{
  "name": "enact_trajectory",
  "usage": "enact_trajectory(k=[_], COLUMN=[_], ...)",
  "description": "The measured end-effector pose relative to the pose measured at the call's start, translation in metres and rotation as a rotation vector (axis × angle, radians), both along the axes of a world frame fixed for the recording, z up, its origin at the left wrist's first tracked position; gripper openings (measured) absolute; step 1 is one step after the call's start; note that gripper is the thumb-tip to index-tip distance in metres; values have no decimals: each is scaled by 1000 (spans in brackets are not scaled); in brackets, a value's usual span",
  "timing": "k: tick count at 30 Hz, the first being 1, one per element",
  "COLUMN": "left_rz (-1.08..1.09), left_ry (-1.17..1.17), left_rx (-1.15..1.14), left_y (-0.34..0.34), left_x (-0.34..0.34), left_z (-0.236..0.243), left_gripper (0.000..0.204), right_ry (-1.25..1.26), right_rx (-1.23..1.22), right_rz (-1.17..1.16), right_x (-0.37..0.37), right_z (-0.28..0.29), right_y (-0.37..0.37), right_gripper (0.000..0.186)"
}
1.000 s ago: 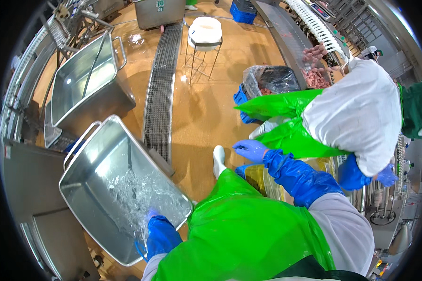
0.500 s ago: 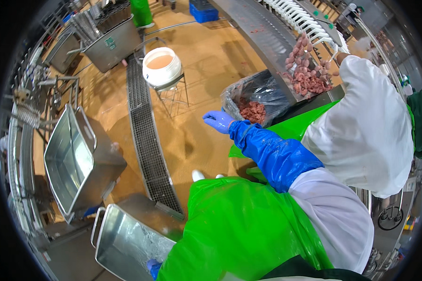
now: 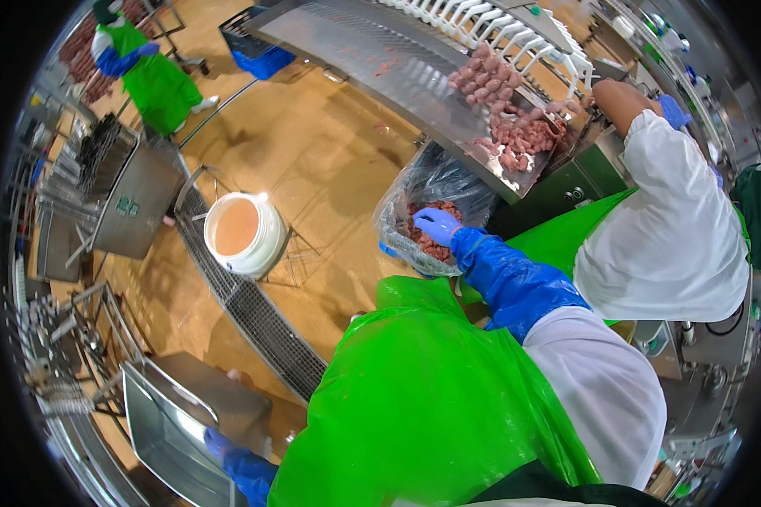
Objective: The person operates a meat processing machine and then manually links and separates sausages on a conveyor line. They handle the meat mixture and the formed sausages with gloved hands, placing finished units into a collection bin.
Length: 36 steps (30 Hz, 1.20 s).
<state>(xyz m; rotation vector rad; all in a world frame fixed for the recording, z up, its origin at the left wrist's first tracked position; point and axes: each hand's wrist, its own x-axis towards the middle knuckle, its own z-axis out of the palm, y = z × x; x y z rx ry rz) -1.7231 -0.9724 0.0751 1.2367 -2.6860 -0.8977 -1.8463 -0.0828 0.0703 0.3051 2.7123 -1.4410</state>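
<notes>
My right hand [image 3: 437, 225], in a purple glove with a blue sleeve guard, hangs over a bin lined with clear plastic [image 3: 391, 203]. Ground meat [image 3: 431, 241] lies inside it. The fingers are stretched out and hold nothing I can see; whether they touch the meat I cannot tell. At the lower left, my left hand [image 3: 218, 441], gloved in blue, is beside a steel tub [image 3: 156, 427]; its fingers are blurred. A steel chute [image 3: 372, 63] slopes beyond the bin, with linked sausages [image 3: 486, 80] and loose meat [image 3: 524, 135] on it.
A co-worker in white sleeves [image 3: 664, 228] stands close at my right by the chute. A white bucket [image 3: 249, 241] stands on a metal stand near the floor drain grate [image 3: 271, 338]. Another steel tub [image 3: 139, 203] is farther left. A person in a green apron [image 3: 150, 80] is at the far left.
The view has shifted. My right hand has come over the lined bin from beside it. More of my left arm shows by a tub. The person at the far left is now in fuller view.
</notes>
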Motion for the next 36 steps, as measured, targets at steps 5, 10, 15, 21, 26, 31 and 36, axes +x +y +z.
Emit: enact_trajectory(k=[5, 10, 15, 21, 26, 31, 36], left_rz=[-487, -788, -1025, -1146, -1679, -1902, -2379], left_ry=[298, 380, 263, 60, -112, -278, -283], left_rx=[-34, 75, 328, 783, 883, 1173, 901], left_y=[144, 286, 445, 653, 861, 1061, 1205], left_x=[-292, -436, -503, -584, -643, -673, -672], left_z=[67, 75, 93, 109, 123, 112, 85], left_gripper=[33, 27, 26, 29, 32, 36, 48], right_ry=[-127, -136, -18, 24, 29, -75, -199], right_rx=[-107, -138, -38, -138, -112, -188, -231], right_rz=[-376, -577, -632, -763, -853, -937, -986], right_x=[17, -1, -29, -61, -94, -155, -206], right_z=[-37, -31, -4, 17, 6, 18, 43], right_y=[81, 122, 140, 167, 168, 148, 136], right_gripper=[31, 31, 30, 30, 30, 32, 36])
